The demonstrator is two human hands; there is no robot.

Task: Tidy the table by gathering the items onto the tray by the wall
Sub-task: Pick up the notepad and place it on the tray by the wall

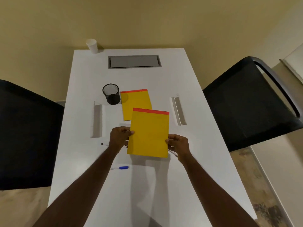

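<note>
Holding the yellow pad [148,133] up over the table [188,89] with left hand [119,136] and right hand [177,145] pinching its sides, long way pointing to the far gray tray [134,61].

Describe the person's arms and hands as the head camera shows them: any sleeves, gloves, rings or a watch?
Both forearms are bare from the bottom edge of the picture up to the wrists, with no sleeves in view. The left hand and right hand wear no gloves. No watch, band or ring shows on either, and no markings are visible.
</note>
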